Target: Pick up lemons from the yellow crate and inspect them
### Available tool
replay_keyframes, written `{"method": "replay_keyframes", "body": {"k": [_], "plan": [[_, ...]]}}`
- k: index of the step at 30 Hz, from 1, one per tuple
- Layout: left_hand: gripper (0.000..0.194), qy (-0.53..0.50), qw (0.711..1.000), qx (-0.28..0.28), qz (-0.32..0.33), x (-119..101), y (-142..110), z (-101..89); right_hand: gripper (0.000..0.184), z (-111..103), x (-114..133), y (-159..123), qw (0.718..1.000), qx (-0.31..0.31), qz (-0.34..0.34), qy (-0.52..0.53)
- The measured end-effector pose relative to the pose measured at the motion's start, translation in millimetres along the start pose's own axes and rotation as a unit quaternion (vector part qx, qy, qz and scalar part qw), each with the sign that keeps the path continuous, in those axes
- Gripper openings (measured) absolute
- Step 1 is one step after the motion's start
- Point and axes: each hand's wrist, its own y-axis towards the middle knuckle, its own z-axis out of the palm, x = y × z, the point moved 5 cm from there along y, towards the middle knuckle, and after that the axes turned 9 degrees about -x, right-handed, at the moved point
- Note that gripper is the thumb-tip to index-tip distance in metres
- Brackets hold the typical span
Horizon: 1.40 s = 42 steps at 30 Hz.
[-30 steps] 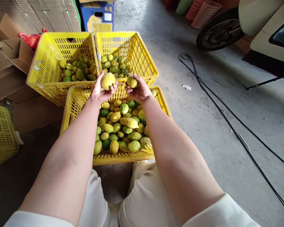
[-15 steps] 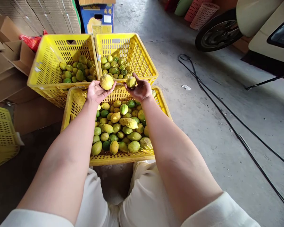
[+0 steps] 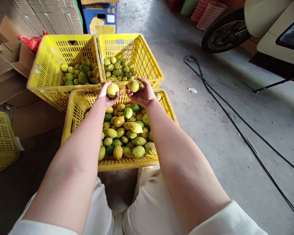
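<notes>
Two lemons up at once, both over the far rim of the near crate [image 3: 71,114]. Left hand [image 3: 105,98] closed around the larger lemon [image 3: 112,90], fingers curled under and thumb along the side. Right hand [image 3: 143,94] closed on the smaller lemon [image 3: 133,85], pinched at the fingertips with the palm turned up.

Likely trouble: a slip from that fingertip pinch, since little of the fruit sits in the grip; could drop onto the rim and bounce to the concrete floor [image 3: 210,124], or land in the wrong one of the two far crates, left crate [image 3: 46,65] and right crate [image 3: 147,62], set side by side and touching. Could also bruise on the pile below.

Larger lemon's long axis roughly level, left to right, slightly tilted; which end is the stem end cannot be told. Smaller lemon nearly round from here, axis unclear.
</notes>
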Motion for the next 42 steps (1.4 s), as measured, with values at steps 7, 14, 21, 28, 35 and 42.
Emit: {"method": "replay_keyframes", "body": {"k": [7,14,21,28,35,42], "plan": [[0.055,-0.029,0.997,0.047,0.046,-18,-9,-8.3,0.029,0,10,-6,0.996,-0.031,-0.027,0.078],[0.059,0.002,0.998,0.060,0.013,-10,-5,-2.6,0.009,-4,5,-2,0.997,-0.021,-0.014,0.070],[0.065,-0.034,0.998,0.055,0.013,-4,-7,4.2,0.024,-16,2,10,0.998,-0.069,-0.010,0.010],[0.056,-0.097,0.987,0.113,0.060,-13,-14,0.1,0.025,-14,9,-1,0.988,-0.099,-0.052,0.105],[0.054,-0.122,0.985,0.109,0.060,-18,-17,0.7,0.020,-11,6,2,0.998,-0.055,-0.023,0.023],[0.052,-0.021,0.999,0.035,0.033,-7,-11,-2.6,0.017,-9,-4,5,0.996,-0.087,0.015,-0.006]]}}
